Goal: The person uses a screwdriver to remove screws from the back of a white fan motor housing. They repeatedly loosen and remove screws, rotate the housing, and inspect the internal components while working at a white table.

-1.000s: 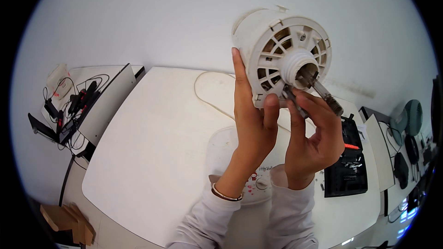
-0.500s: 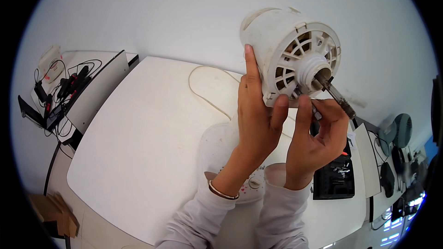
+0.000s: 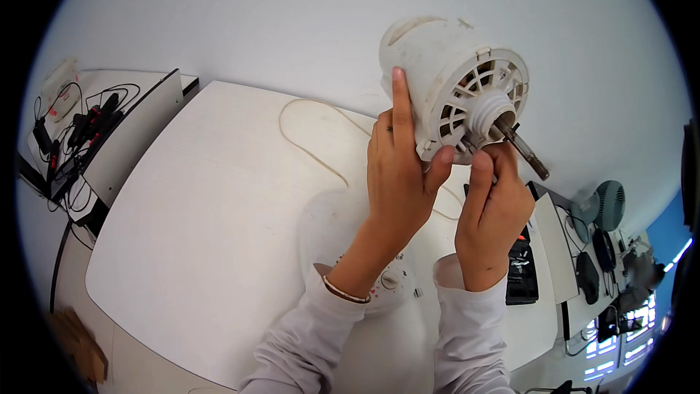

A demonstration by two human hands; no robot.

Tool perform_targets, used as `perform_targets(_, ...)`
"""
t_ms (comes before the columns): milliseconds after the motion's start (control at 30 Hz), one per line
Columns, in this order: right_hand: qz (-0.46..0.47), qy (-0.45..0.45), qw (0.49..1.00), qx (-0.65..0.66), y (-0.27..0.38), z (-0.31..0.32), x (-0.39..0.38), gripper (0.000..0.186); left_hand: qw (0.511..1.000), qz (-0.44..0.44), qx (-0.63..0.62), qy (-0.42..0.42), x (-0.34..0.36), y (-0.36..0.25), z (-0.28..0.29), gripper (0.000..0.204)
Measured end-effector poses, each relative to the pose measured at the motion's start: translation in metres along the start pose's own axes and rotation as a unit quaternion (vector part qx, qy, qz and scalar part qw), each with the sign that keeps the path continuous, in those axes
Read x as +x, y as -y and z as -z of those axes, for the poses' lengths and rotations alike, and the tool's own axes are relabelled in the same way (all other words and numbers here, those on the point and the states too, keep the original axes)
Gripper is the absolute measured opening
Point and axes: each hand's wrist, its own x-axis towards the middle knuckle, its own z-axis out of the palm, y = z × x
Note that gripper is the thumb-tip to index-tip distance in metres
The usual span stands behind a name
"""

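Note:
The white fan motor housing (image 3: 430, 66) is held up above the table, its vented round front tilted toward the right. A metal shaft (image 3: 526, 152) sticks out of its collar. My left hand (image 3: 401, 168) grips the housing from the left and below, index finger stretched along its side. My right hand (image 3: 496, 211) is closed at the lower front rim, thumb and fingers pinched under the shaft; what they pinch is hidden. Below stands the white fan base (image 3: 328, 226) with a knob (image 3: 391, 279), partly behind my left forearm. A small metallic piece (image 3: 418, 292) lies beside the knob.
A beige cord (image 3: 306, 147) loops over the white table (image 3: 189, 233). An open black tool case (image 3: 522, 277) lies to the right of my right arm. Side tables hold black cabled tools (image 3: 95, 120) at left and a grey-green fan (image 3: 609, 204) at right. Cardboard (image 3: 80, 346) stands lower left.
The small metal piece seen in my right fingers no longer shows there. My right hand has moved in closer under the shaft. A small metallic piece is now visible near the knob. The view has shifted.

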Motion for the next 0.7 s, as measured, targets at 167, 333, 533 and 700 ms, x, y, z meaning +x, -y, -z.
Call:
perform_targets(167, 0.009, 0.035, 0.999, -0.016, 0.001, 0.009, -0.004, 0.023, 0.999, 0.0, 0.047, -0.013, -0.001, -0.002, 0.0, 0.086)
perform_targets(333, 0.013, 0.032, 0.999, -0.012, 0.001, 0.019, -0.001, 0.014, 0.998, 0.043, 0.055, 0.002, -0.005, -0.007, -0.001, 0.088)
perform_targets(533, 0.026, -0.03, 0.999, 0.013, 0.003, 0.021, 0.005, 0.011, 0.997, 0.061, 0.053, 0.013, -0.004, -0.011, -0.004, 0.088)
perform_targets(700, 0.003, -0.008, 0.999, -0.046, 0.007, 0.013, 0.002, 0.013, 0.994, 0.072, 0.076, 0.031, -0.005, -0.011, -0.004, 0.086)
